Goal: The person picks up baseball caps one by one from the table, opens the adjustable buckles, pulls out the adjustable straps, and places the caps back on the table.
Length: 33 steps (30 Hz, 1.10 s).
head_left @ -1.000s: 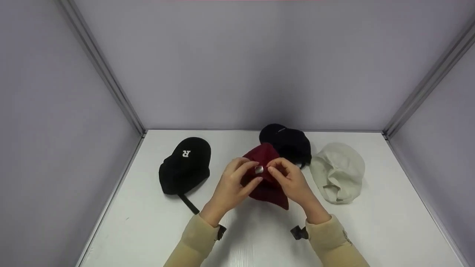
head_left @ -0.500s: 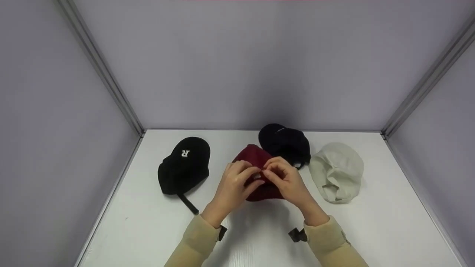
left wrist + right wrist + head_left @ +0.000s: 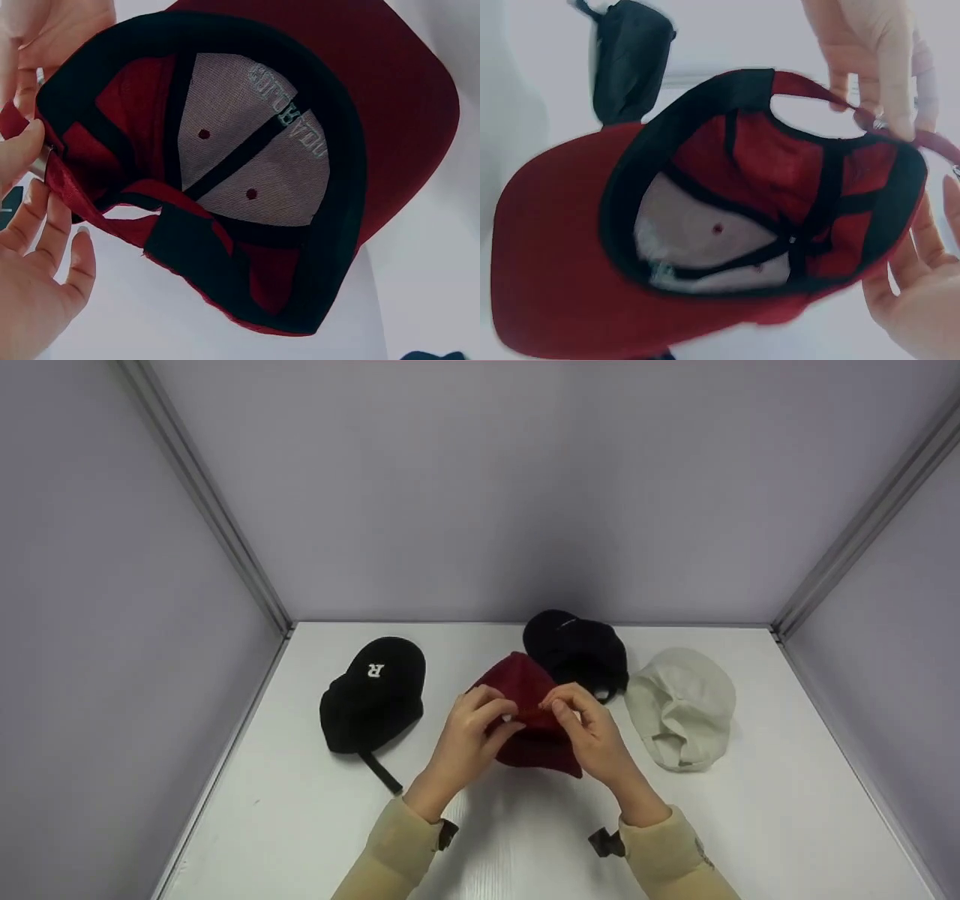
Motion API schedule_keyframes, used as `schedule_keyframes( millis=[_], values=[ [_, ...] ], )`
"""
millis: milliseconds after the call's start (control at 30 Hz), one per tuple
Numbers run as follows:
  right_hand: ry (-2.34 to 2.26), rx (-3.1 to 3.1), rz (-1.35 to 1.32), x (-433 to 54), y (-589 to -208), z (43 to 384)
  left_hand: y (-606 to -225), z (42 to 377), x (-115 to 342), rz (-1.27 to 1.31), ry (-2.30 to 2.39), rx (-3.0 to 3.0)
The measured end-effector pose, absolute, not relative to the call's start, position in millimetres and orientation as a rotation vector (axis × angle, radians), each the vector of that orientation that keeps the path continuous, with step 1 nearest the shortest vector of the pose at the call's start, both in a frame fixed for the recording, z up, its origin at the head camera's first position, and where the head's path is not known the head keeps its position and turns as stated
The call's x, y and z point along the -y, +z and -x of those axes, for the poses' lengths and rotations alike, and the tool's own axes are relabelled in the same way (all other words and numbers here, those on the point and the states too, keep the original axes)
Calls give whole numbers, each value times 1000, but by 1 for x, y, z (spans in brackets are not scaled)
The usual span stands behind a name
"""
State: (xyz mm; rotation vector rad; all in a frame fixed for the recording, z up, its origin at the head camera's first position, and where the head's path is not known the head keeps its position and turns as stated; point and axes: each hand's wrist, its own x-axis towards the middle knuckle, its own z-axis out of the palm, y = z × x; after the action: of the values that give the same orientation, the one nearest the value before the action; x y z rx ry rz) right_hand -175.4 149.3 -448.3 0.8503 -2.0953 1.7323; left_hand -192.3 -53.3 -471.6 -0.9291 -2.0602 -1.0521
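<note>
Between my hands a dark red baseball cap (image 3: 520, 679) is held over the table, its inside and dark sweatband showing in both wrist views. My left hand (image 3: 469, 733) pinches the metal buckle (image 3: 40, 161) of the back strap between thumb and fingers. Just to the right, my right hand (image 3: 595, 735) has thumb and forefinger pinched together at the strap (image 3: 937, 146). The strap's loose end is largely covered by fingers. The brim (image 3: 409, 97) points away from the hands in the left wrist view.
On the white table (image 3: 300, 840), a black cap (image 3: 375, 705) with a white letter R lies left, its strap trailing forward. A navy cap (image 3: 581, 649) sits behind the red one, and a crumpled cream cap (image 3: 682, 709) lies right. Grey panels (image 3: 480, 495) enclose the table.
The red cap has shifted slightly left and turned, so its buckle now shows less in the head view. My right hand moved in toward the left hand, then back out a little.
</note>
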Motion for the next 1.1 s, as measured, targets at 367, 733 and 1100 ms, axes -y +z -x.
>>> schedule_keyframes(
  millis=[367, 733, 1100],
  values=[
    [1478, 2210, -835, -146, -449, 167, -480, 192, 59, 921, -1234, 2053],
    [1424, 2106, -886, -138, -455, 171, -481, 191, 60, 938, -1298, 2037],
    [1270, 2041, -838, -137, -490, 193, -478, 190, 46, 649, -1126, 2118]
  ],
)
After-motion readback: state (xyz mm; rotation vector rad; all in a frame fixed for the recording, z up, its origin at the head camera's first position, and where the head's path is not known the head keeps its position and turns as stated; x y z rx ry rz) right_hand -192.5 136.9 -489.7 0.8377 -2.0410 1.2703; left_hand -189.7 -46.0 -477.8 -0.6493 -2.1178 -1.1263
